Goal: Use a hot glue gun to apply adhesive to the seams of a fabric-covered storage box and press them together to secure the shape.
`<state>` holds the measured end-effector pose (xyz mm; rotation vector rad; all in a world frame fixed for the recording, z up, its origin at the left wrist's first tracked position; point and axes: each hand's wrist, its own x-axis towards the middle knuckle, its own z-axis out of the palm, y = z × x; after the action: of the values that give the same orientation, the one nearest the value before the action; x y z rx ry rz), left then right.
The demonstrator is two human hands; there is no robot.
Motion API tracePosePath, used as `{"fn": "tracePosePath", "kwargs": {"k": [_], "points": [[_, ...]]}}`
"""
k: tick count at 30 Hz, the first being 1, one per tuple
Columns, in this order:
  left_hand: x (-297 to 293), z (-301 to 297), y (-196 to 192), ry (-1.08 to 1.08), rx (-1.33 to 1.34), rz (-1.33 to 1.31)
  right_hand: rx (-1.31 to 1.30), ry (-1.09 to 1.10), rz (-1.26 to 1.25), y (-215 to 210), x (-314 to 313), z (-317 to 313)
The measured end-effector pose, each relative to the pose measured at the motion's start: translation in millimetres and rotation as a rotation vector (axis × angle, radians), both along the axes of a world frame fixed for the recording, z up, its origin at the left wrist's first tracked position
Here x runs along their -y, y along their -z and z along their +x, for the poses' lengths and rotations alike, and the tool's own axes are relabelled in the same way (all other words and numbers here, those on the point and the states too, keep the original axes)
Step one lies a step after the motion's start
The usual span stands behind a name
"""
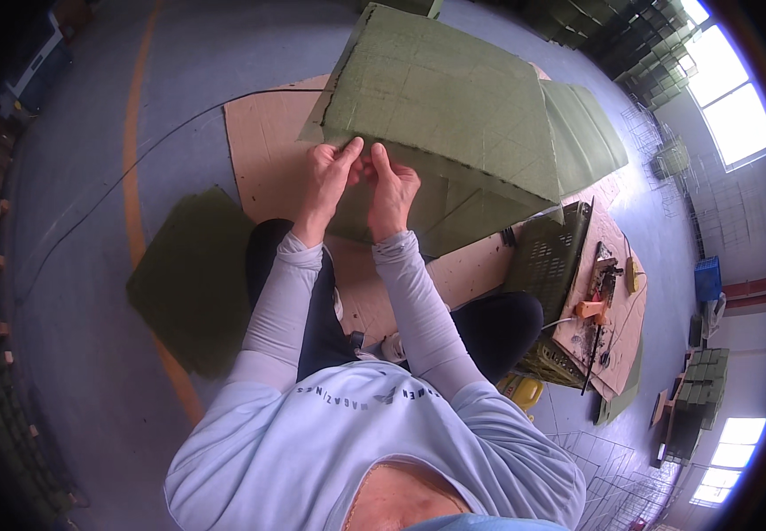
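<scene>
Pinching the near edge of a large olive-green quilted fabric panel (454,106) with left hand (328,177) and right hand (392,190) side by side, raised over brown cardboard sheet (268,150), slatted crate (547,257) at right.

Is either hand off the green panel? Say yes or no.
No: the left hand and right hand both pinch the near edge of the green quilted fabric panel.

A factory or warehouse workshop: a wide grey concrete floor (91,177) with a painted orange line (132,177), flattened cardboard sheets (268,159) as a work mat, stacked green crates (697,389) (more by the windows (737,106)), and scattered tools (600,292).
</scene>
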<state>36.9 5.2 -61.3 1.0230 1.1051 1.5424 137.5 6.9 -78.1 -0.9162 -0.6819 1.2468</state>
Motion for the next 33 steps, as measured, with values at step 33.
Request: {"fn": "tracePosePath", "kwargs": {"k": [33], "points": [[-4.4, -43.1, 4.8, -0.050, -0.044, -0.043, -0.005, -0.006, 0.019, -0.3, -5.3, -43.0]]}}
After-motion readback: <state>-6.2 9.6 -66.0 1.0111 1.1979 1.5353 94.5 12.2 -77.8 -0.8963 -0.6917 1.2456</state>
